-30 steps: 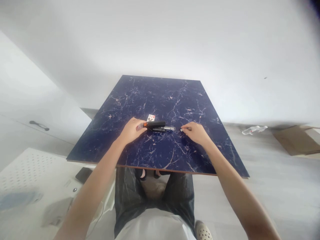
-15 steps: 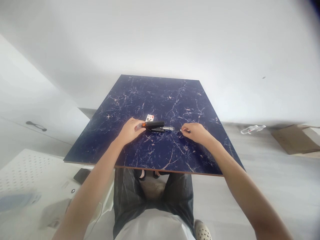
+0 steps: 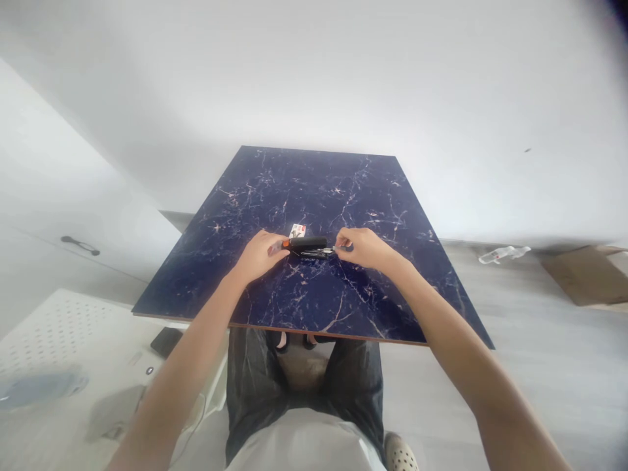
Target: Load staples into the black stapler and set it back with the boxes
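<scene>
A black stapler (image 3: 309, 243) with an orange patch at its rear lies sideways on the dark blue marbled table (image 3: 314, 190). Thumb and fingers of my left hand (image 3: 260, 254) grip its rear end. From its right end a narrow metal part (image 3: 328, 250) sticks out. There, my right hand (image 3: 360, 247) is closed in a pinch on a small silvery piece, mostly covered by the fingertips. Whether that piece touches the metal part is too small to tell. Just behind the stapler sits a small white and red box (image 3: 297, 230).
Left of the table stands a white surface with holes (image 3: 59, 333), bearing a dark flat object (image 3: 165, 341). On the floor at right are a clear plastic bottle (image 3: 504, 254) and an open cardboard box (image 3: 583, 275). A white wall rises behind the table.
My right hand has moved left, bringing its pinched piece up to the stapler's metal end. Less of the metal part shows now. My left hand keeps its grip on the stapler.
</scene>
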